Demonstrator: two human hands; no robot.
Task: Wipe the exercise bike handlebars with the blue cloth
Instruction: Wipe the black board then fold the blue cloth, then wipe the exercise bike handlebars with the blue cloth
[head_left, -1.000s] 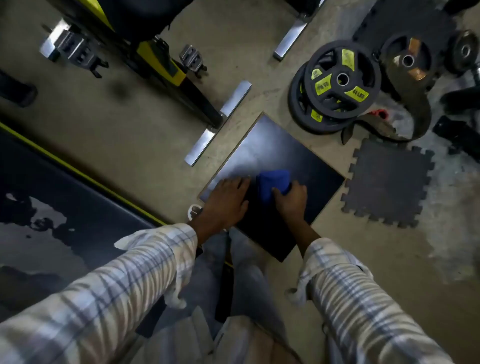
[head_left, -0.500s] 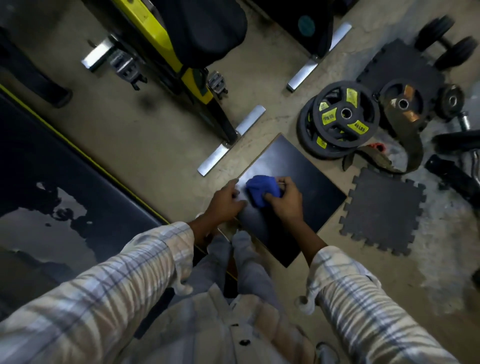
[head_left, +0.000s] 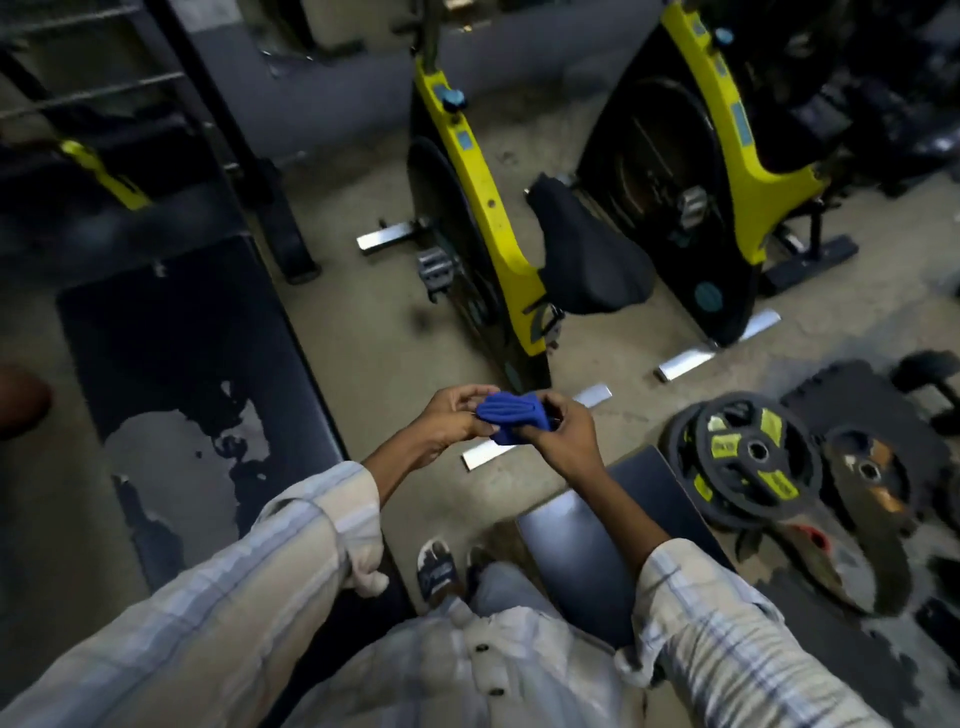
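Just below the middle of the view, both hands hold the blue cloth (head_left: 511, 422) bunched between them, lifted clear of the floor. The left hand (head_left: 453, 422) pinches its left edge, fingers closed on the fabric; the right hand (head_left: 566, 436) has its grip wrapped around the right side. At twelve o'clock from the cloth stands a yellow exercise bike (head_left: 488, 228) with a black saddle (head_left: 587, 260); its handlebars cannot be made out. Weight plates (head_left: 748, 457) lie on the floor at three o'clock.

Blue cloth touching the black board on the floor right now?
Apart. The head view shows the blue cloth held in both hands, left hand and right hand, raised above the black board.
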